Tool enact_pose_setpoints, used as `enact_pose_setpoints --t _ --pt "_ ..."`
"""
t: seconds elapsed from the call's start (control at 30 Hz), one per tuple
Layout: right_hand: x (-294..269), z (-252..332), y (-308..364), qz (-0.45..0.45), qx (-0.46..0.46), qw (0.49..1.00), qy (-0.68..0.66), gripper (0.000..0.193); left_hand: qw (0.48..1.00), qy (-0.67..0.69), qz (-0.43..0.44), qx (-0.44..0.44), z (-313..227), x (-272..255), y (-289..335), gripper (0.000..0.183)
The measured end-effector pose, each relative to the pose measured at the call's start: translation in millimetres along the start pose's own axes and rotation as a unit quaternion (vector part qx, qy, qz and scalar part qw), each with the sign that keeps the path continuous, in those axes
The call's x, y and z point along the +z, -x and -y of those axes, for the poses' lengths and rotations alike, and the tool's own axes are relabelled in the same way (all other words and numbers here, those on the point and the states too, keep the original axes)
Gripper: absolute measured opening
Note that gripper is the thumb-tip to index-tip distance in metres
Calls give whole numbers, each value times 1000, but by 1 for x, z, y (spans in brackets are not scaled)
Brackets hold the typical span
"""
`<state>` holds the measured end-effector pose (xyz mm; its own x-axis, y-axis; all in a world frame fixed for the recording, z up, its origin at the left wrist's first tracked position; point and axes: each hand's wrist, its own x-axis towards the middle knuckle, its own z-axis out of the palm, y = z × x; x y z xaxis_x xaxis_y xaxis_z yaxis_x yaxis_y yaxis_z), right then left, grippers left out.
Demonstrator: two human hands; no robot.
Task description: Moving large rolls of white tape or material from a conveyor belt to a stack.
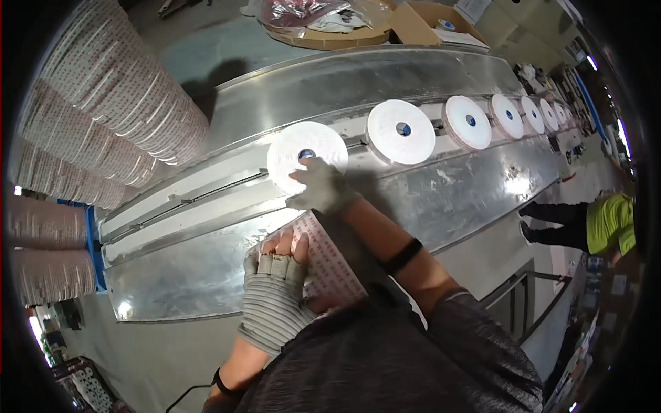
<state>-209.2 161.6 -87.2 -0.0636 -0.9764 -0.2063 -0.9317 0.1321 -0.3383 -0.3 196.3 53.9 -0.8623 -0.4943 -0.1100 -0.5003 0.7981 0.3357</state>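
My left hand (275, 296), in a grey ribbed glove with bare fingertips, curls its fingers over the upper edge of a white piece with red print (334, 265). That piece rests against my dark shirt, its lower part hidden. My right hand (322, 187), in a pale glove with bare fingertips, reaches over the near side of a flat white roll (286, 155). Its fingers are apart, with one fingertip at the blue-marked core and the others on the roll's face. The roll lies flat on the track of a metal conveyor table (186, 272).
Further white rolls (385, 141) lie in a row along the track to the right. Tall stacks of red-printed rolls (124, 89) stand at the left beside a blue frame (95, 241). An open cardboard box (420, 20) is behind. A person in a bright green top (609, 224) is at the right.
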Motion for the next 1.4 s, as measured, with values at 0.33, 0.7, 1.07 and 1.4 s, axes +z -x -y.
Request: enact_pose_setpoints --t 0.33,0.7,1.07,1.4 --pt "16 75 145 -208 -53 925 -314 78 986 158 -42 45 70 15 -5 97" --pt "-29 75 -32 -26 10 983 -183 98 986 -10 -101 132 55 9 26 77" --pt "98 64 107 -210 -262 898 -284 96 961 93 -237 -108 36 30 64 76" --pt "90 111 96 -179 -74 913 -359 94 923 281 -229 -125 125 35 56 77"
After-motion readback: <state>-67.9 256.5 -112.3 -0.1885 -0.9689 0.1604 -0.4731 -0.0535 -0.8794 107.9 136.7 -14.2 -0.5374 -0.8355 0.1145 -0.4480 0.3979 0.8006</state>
